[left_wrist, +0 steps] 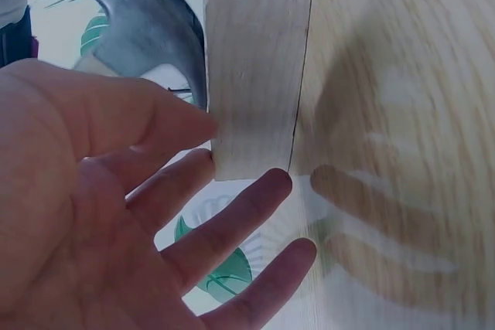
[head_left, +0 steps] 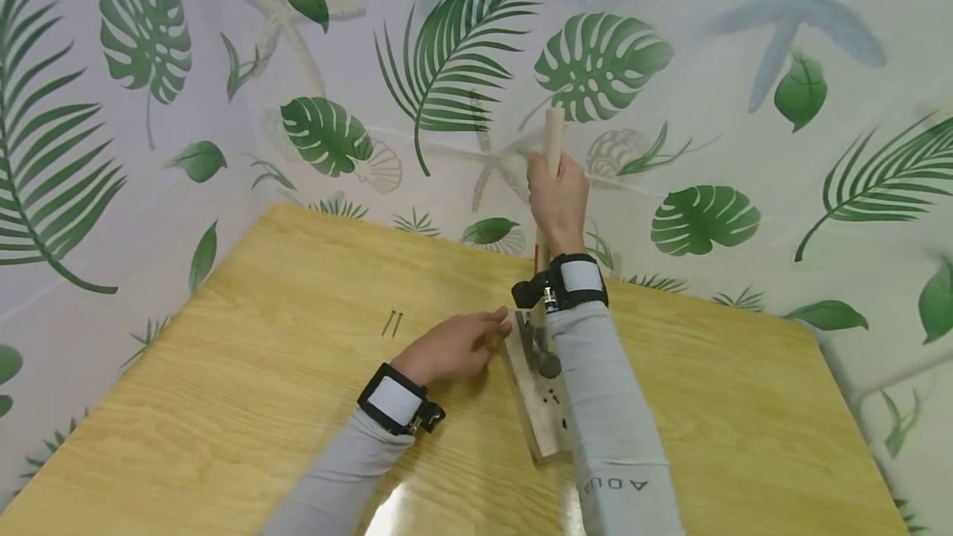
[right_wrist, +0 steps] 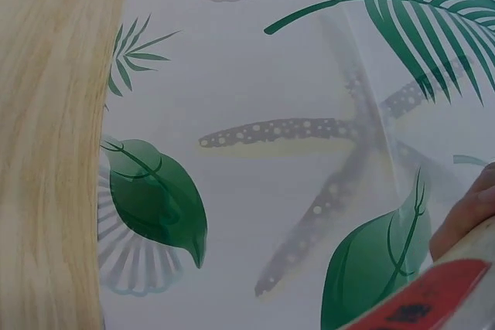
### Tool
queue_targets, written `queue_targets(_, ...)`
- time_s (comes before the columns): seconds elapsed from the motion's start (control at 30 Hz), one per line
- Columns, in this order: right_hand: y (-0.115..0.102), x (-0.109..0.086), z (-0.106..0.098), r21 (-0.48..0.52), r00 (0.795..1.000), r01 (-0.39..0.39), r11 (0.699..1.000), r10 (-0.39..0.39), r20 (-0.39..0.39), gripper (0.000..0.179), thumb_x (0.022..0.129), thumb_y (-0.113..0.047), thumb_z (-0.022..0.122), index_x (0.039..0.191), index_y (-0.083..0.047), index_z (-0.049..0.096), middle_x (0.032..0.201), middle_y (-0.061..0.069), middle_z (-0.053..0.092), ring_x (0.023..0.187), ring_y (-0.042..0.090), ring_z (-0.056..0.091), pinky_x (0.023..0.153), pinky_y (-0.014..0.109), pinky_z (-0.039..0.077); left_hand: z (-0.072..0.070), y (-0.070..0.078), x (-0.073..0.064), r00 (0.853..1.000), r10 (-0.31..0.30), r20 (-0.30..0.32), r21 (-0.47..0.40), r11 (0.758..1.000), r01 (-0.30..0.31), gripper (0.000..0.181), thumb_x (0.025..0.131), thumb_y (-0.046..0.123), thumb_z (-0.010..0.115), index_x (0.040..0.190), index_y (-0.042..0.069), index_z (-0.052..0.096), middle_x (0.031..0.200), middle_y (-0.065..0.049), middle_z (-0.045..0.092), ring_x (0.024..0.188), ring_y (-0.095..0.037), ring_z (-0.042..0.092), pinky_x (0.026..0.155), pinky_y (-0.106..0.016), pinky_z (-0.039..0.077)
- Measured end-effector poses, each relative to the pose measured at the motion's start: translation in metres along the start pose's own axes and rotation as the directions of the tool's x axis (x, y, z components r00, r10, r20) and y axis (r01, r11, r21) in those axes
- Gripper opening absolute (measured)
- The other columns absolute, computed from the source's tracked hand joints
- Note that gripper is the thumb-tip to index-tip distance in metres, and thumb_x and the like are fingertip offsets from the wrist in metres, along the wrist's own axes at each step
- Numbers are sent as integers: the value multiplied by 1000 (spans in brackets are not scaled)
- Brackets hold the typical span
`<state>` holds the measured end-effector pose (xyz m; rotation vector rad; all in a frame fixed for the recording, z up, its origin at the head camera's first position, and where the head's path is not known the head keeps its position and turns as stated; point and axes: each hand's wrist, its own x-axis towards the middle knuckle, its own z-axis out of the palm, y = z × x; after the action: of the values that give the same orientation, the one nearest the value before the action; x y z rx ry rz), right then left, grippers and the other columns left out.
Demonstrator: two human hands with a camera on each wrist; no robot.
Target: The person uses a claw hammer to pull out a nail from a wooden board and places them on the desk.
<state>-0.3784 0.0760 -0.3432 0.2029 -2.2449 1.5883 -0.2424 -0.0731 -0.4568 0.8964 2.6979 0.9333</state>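
Observation:
My right hand (head_left: pixel 560 197) grips the pale wooden handle of a claw hammer (head_left: pixel 553 129), which stands up steeply. Its dark metal head (head_left: pixel 546 360) rests over the far part of a narrow wooden block (head_left: pixel 547 428). In the left wrist view the curved claw (left_wrist: pixel 188 52) comes down beside the block, close to a thin dark nail-like piece (left_wrist: pixel 179 90). With thumb and fingertips my left hand (head_left: pixel 456 347) holds the block's far left corner; the other fingers (left_wrist: pixel 247 210) spread past its end. The right wrist view catches the handle's red label (right_wrist: pixel 421 299) and some right-hand fingers (right_wrist: pixel 468 210).
Two loose nails (head_left: pixel 392 323) lie on the wood-grain table (head_left: pixel 298 404), left of my left hand. Several dark spots (head_left: pixel 551 396) mark the block's top. Behind the table's far edge hangs a leaf-and-starfish printed sheet (head_left: pixel 447 189).

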Motion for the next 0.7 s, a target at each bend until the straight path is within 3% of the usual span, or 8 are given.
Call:
queue_targets(0.3, -4, -7, -2, 19, 1000, 13, 1000, -13, -7, 28, 103, -34, 56, 83, -14, 56, 65, 3, 52, 53, 16, 48, 47, 27, 37, 10, 0, 0, 1000, -17, 2, 21, 1000, 17, 46, 101, 8, 52, 146, 7, 54, 161, -8, 39, 146, -29, 41, 119, -40, 34)
queue_targets(0.53, -13, -14, -5, 44, 997, 71, 996, -70, -38, 28, 102, -37, 55, 86, -14, 57, 67, 3, 51, 55, 17, 49, 49, 28, 38, 3, 2, -2, 998, -58, -4, -6, 998, 58, 46, 101, 7, 53, 147, 9, 54, 162, -4, 38, 148, -26, 38, 120, -39, 33)
queue_targets(0.7, -16, -24, -10, 47, 991, 106, 993, -102, -81, 29, 101, -39, 56, 83, -16, 55, 64, 2, 51, 54, 17, 50, 49, 30, 39, 5, 4, 0, 997, -75, -26, 68, 995, 76, 45, 100, 9, 54, 145, 12, 57, 160, -3, 41, 144, -28, 44, 110, -40, 45)
